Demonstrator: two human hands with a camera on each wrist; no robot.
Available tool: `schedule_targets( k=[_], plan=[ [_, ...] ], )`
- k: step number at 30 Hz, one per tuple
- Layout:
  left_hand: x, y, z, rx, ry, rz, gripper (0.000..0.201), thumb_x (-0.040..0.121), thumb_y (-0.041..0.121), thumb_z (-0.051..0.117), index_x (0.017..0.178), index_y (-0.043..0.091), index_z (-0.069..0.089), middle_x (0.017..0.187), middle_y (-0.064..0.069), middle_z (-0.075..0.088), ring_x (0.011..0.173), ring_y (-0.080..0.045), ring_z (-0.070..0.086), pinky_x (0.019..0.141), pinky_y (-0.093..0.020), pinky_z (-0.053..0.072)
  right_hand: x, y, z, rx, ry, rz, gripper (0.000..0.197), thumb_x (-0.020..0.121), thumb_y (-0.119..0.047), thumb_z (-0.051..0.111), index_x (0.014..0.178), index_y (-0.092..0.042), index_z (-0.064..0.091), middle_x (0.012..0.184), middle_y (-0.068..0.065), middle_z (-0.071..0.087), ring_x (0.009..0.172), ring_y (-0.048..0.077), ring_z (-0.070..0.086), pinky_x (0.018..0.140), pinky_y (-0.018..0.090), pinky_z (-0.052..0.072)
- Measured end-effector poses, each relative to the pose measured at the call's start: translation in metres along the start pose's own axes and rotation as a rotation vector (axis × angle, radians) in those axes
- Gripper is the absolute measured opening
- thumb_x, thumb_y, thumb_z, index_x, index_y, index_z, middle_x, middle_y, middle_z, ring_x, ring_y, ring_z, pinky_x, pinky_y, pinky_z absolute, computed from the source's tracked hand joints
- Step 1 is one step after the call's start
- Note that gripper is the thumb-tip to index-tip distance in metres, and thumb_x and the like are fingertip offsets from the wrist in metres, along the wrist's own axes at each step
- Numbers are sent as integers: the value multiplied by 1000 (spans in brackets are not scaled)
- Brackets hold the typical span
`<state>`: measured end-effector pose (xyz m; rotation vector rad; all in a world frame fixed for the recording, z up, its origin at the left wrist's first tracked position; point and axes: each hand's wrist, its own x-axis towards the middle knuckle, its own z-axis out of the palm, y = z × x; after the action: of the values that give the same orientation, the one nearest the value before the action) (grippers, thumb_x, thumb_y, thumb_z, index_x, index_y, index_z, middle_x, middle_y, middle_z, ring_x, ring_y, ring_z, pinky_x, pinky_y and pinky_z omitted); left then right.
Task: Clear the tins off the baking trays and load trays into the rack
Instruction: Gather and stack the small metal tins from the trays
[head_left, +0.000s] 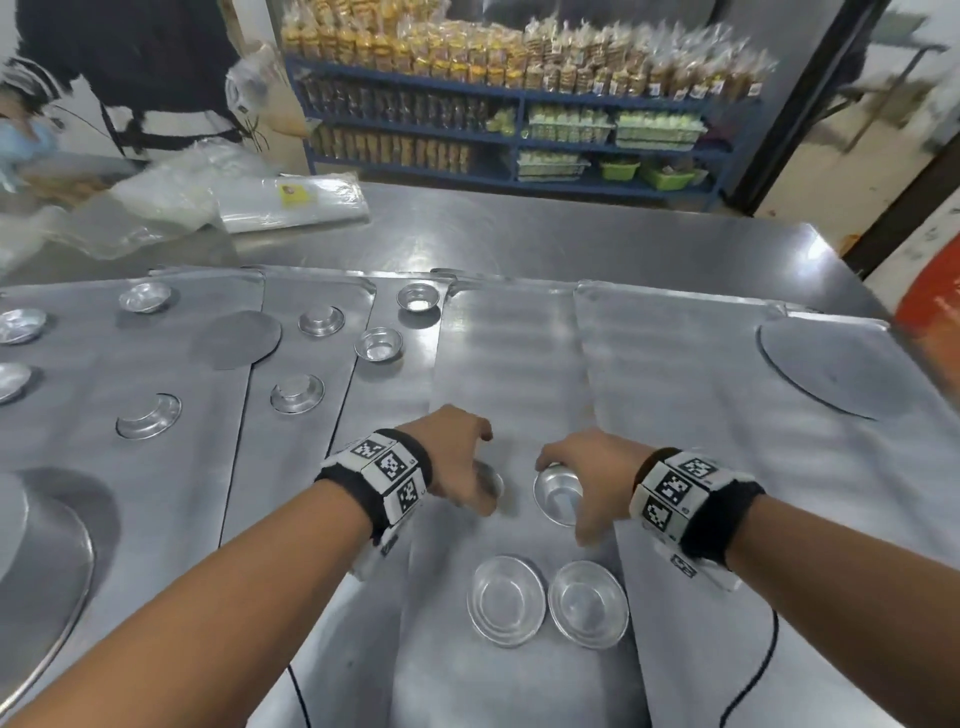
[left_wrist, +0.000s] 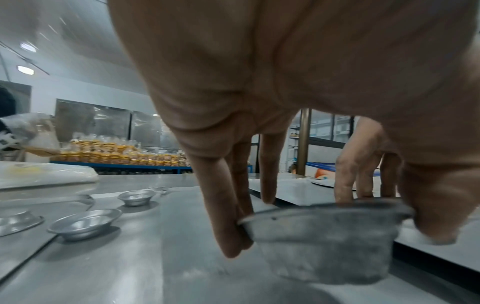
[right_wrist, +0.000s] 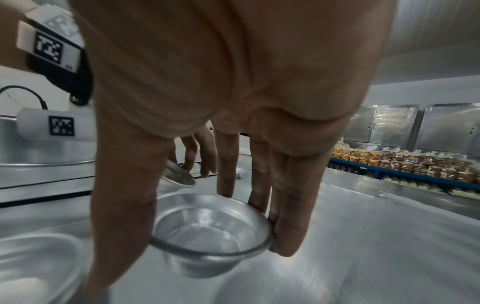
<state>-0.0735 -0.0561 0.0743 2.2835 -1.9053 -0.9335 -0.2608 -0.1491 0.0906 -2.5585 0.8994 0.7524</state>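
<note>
The head view alone shows the whole steel worktop (head_left: 519, 234) covered by overlapping baking trays (head_left: 509, 353), with small tins scattered over the left trays (head_left: 156, 395) and two empty tins (head_left: 506, 600) lying side by side near the person, just behind the hands. It also shows the blue shelf (head_left: 509, 93) of bagged goods beyond, and another person at the far left.

The wrist views give what the head view hides: the grips themselves. In the left wrist view the left hand (left_wrist: 298, 92) holds a tin (left_wrist: 324, 242) by its rim, fingers (left_wrist: 226, 226) on one side and thumb on the other, the tin tilted just above the tray. In the right wrist view the right hand (right_wrist: 221, 82) pinches a second tin (right_wrist: 207, 232) the same way, fingers curled down round its rim, mouth upward and empty. From the head, both held tins (head_left: 558, 496) sit close together over the middle tray, the left one mostly hidden under the hand.
</note>
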Motion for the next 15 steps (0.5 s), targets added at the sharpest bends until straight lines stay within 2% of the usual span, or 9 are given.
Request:
schedule_targets(
  k=[1,3,4,6,9,12,15],
  plan=[
    [-2,3,5,25,-24,21,90,47,58,73,128,21,58,98,1,72,89,-18,71,77,-36,62,-5,0,7,9,-6,6,86,52,-26,90,129,-32,51,115,-4,52,106,18,58,85,31,54],
    [-15,14,15,75,-37,53,64,49,57,74,102,21,70,89,1,72,82,-20,70,72,-34,62,-20,-3,23,17,-16,21,87,52,-27,91,128,-33,51,113,-4,49,107,19,57,86,32,53],
    [-20,19,20,81,-45,67,56,49,56,76,91,20,72,83,0,71,76,-20,69,67,-34,62,-26,-5,31,17,-24,24,88,52,-28,92,129,-33,50,115,-3,49,109,20,57,88,33,53],
    [-29,27,32,87,-74,116,53,48,55,81,83,17,70,79,-1,69,72,-20,68,61,-32,60,-35,-8,45,18,-38,32,89,53,-27,92,130,-31,48,121,-1,50,112,22,55,90,34,51],
    [-38,35,48,158,-77,200,58,49,53,85,88,14,68,86,-3,65,74,-21,66,61,-29,58,-44,-11,65,14,-33,56,91,54,-28,90,132,-33,45,124,0,48,112,22,54,90,32,51],
    [-42,39,63,234,-47,268,67,53,56,84,101,13,65,97,-3,58,81,-21,62,66,-28,55,-48,-14,77,26,-24,73,94,53,-27,91,134,-33,44,124,0,48,113,23,54,89,32,50],
    [-45,40,75,273,-44,293,71,57,55,84,108,11,61,101,-4,54,87,-22,59,65,-24,45,-51,-15,83,23,-23,85,94,53,-24,91,134,-32,44,123,0,49,111,24,55,86,32,51]
  ],
)
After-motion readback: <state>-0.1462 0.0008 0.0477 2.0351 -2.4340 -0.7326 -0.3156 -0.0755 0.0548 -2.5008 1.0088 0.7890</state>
